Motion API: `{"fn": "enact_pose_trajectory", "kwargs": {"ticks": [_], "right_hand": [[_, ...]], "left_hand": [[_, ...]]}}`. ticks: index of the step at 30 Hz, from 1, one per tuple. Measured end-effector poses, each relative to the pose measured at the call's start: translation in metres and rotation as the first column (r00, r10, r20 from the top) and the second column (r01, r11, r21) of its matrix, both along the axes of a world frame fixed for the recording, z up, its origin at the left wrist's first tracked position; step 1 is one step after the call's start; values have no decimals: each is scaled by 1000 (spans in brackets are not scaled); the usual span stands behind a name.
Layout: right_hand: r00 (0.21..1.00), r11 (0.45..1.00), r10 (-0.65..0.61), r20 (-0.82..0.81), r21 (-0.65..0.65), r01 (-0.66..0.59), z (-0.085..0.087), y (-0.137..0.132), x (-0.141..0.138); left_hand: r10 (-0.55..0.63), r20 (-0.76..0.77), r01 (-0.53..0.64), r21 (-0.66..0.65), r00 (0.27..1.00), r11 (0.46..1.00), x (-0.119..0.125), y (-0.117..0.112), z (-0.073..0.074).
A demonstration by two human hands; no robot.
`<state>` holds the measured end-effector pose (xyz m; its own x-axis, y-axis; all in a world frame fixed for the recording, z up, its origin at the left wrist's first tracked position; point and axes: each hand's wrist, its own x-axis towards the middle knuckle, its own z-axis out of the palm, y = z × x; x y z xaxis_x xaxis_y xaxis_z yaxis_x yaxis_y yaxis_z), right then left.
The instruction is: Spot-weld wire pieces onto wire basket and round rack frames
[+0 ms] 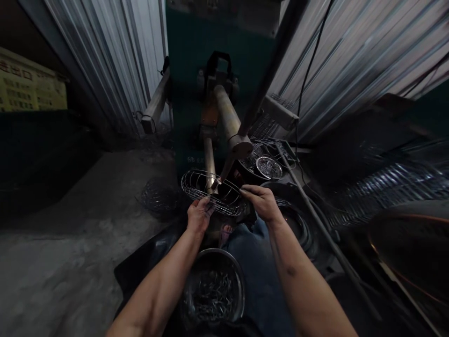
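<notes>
My left hand [199, 214] grips the near rim of a round wire basket [191, 189], thumb on top and fingers beneath. The basket is tilted around the tip of a spot welder's lower arm [209, 161]. The upper electrode [218, 181] comes down inside the basket, with a small bright spot at its tip. At the basket's right side, my right hand [261, 201] is closed in a pinch; what lies between its fingertips is too small and dark to make out. A metal bowl [242, 285] of short bent wire pieces [213, 295] sits at my lap.
The welder's thick upper arm [228, 112] juts towards me from a dark green machine body [185, 61]. Another wire basket [159, 194] lies on the floor at left. To the right stand a bowl of small metal parts [269, 167], a long bar [315, 210] and stacked wire racks [396, 187].
</notes>
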<state>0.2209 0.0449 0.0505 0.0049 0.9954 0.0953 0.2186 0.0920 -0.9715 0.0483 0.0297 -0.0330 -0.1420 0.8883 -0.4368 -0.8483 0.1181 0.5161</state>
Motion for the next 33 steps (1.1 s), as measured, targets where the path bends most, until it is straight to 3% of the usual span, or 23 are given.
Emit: {"fn": "enact_pose_trajectory", "kwargs": {"ticks": [17, 27, 33], "right_hand": [[1000, 998, 4, 28, -70, -2, -2, 2, 1], [999, 992, 3, -51, -125, -10, 0, -1, -4], [998, 996, 6, -64, -86, -11, -3, -5, -5]], "left_hand": [[-42, 29, 44, -55, 999, 998, -7, -1, -5], [-54, -2, 53, -72, 999, 996, -11, -7, 1], [-48, 18, 49, -90, 999, 995, -13, -8, 5]]}}
